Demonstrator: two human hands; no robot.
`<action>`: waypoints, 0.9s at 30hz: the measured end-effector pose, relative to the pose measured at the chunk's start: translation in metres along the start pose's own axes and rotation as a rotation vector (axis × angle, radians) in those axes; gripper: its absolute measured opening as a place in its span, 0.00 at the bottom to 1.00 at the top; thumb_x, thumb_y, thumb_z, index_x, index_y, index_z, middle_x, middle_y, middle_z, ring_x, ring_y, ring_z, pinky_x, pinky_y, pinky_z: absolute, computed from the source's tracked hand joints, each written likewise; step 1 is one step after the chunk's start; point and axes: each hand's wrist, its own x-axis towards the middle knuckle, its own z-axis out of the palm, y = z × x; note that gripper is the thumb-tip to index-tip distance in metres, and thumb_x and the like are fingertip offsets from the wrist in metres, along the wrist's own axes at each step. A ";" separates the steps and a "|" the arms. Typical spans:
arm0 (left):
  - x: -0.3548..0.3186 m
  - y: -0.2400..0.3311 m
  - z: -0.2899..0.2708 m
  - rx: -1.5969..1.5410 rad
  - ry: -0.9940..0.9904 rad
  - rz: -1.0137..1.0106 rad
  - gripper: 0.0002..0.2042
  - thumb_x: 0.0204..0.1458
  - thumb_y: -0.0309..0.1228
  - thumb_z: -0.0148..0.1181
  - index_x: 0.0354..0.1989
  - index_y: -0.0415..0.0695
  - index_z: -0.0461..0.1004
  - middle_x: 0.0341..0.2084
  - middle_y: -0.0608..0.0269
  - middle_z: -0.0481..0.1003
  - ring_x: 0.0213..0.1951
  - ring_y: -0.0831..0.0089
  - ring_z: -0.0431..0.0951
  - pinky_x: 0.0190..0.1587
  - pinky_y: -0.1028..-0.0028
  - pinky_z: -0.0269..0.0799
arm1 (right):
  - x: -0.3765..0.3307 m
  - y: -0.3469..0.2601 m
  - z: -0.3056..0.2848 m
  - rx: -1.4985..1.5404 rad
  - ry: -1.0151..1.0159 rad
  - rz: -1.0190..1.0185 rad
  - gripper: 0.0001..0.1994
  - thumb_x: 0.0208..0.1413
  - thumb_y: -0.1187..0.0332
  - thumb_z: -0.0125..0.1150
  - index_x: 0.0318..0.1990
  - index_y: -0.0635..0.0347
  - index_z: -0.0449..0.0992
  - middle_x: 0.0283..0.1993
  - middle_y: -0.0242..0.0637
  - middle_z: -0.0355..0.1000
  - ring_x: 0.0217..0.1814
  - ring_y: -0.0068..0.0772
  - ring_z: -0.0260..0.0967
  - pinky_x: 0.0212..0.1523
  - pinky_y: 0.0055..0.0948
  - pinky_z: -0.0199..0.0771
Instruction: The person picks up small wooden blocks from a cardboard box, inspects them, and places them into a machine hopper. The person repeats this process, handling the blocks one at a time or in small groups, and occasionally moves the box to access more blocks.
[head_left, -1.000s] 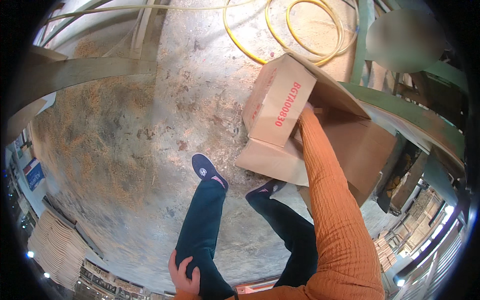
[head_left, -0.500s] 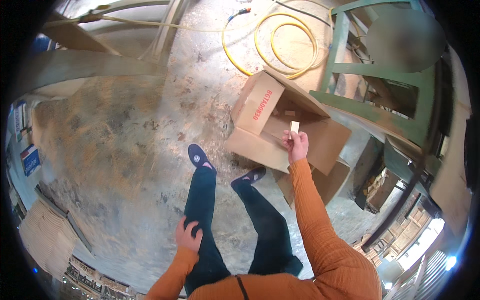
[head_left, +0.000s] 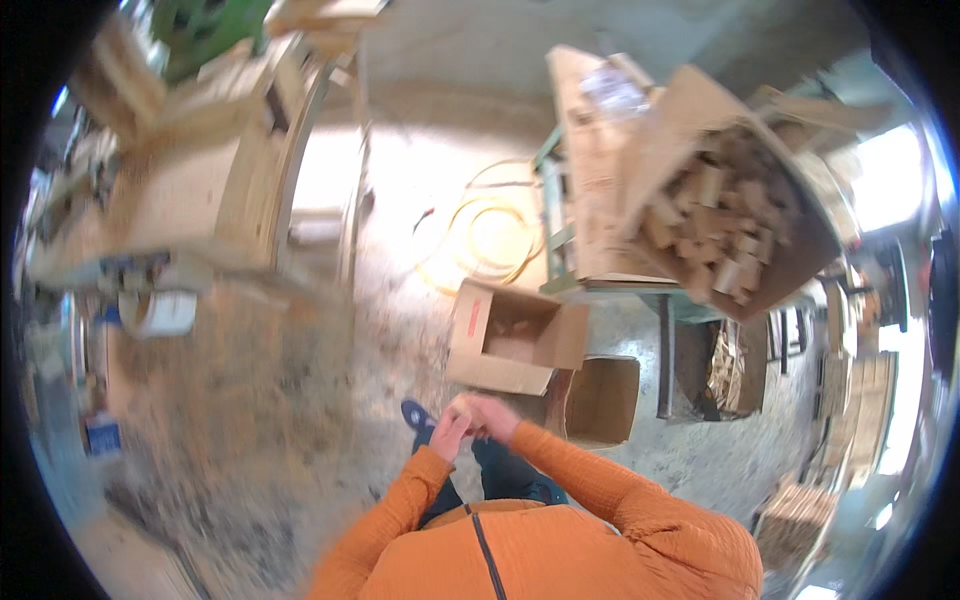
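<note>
The left hand (head_left: 449, 432) and the right hand (head_left: 490, 415) meet in front of the chest, fingers curled and touching each other. The picture is blurred here, so whether they pinch something small between them cannot be told; the fingers of both look closed rather than spread. Orange sleeves run back from both wrists to the lower edge.

Just beyond the hands, on the concrete floor (head_left: 400, 300), stands an open cardboard box (head_left: 505, 340) with its flaps up; something pale brown lies inside it, too soft to make out. Touching its right side is a second open box (head_left: 603, 400), lying tipped so that its mouth faces the viewer. Below the hands a dark blue shoe (head_left: 415, 414) shows at the end of a dark trouser leg.

Farther out, a yellow hose (head_left: 487, 237) lies coiled on the floor. To its right a green metal table (head_left: 660, 300) carries flat wooden boards (head_left: 590, 170) and a large tilted carton of short wood blocks (head_left: 735, 215). On the left, well apart from the hands, stands a wooden workbench (head_left: 190, 200) with stacked timber.
</note>
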 end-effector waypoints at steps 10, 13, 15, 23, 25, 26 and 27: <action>-0.062 0.084 0.026 0.028 0.277 -0.089 0.17 0.51 0.27 0.49 0.50 0.51 0.57 0.27 0.60 0.70 0.26 0.69 0.73 0.28 0.71 0.72 | -0.122 -0.165 -0.072 -0.419 1.070 -0.597 0.08 0.48 0.68 0.62 0.32 0.61 0.71 0.23 0.31 0.67 0.25 0.23 0.63 0.28 0.26 0.68; -0.074 0.091 0.030 0.108 0.296 -0.160 0.14 0.51 0.32 0.52 0.46 0.50 0.60 0.20 0.65 0.67 0.21 0.70 0.70 0.25 0.71 0.69 | -0.159 -0.172 -0.151 -0.464 1.564 -0.732 0.20 0.44 0.61 0.65 0.42 0.60 0.67 0.37 0.40 0.68 0.31 0.41 0.69 0.33 0.33 0.69; -0.081 0.086 0.031 0.114 0.324 -0.151 0.13 0.52 0.35 0.53 0.45 0.50 0.61 0.20 0.65 0.68 0.20 0.70 0.70 0.25 0.71 0.68 | -0.172 -0.199 -0.160 -0.577 1.700 -0.723 0.26 0.43 0.60 0.66 0.49 0.58 0.64 0.43 0.40 0.65 0.36 0.41 0.69 0.37 0.36 0.69; -0.046 0.085 0.105 0.057 -0.075 -0.059 0.11 0.52 0.24 0.53 0.43 0.39 0.65 0.38 0.54 0.74 0.40 0.63 0.75 0.42 0.67 0.73 | -0.176 -0.180 -0.214 0.247 1.139 -1.066 0.13 0.50 0.73 0.57 0.44 0.65 0.70 0.33 0.34 0.71 0.27 0.23 0.68 0.30 0.23 0.69; -0.041 0.093 0.139 -0.020 -0.110 0.029 0.12 0.52 0.23 0.53 0.44 0.35 0.66 0.41 0.52 0.72 0.45 0.60 0.73 0.48 0.63 0.70 | -0.180 -0.175 -0.165 0.624 0.759 -1.058 0.12 0.52 0.76 0.55 0.45 0.66 0.69 0.36 0.34 0.71 0.31 0.22 0.68 0.31 0.21 0.69; -0.036 0.099 0.161 -0.030 -0.147 0.069 0.13 0.51 0.22 0.53 0.46 0.36 0.66 0.42 0.53 0.71 0.46 0.60 0.72 0.49 0.64 0.69 | -0.185 -0.167 -0.142 0.601 0.677 -1.008 0.13 0.51 0.76 0.56 0.45 0.66 0.68 0.36 0.34 0.71 0.32 0.22 0.68 0.32 0.21 0.69; -0.033 0.106 0.182 -0.041 -0.186 0.113 0.14 0.51 0.22 0.53 0.47 0.36 0.66 0.43 0.53 0.71 0.48 0.61 0.72 0.49 0.64 0.69 | -0.189 -0.158 -0.120 0.575 0.596 -0.959 0.13 0.51 0.76 0.57 0.45 0.65 0.68 0.36 0.34 0.71 0.33 0.23 0.69 0.34 0.20 0.69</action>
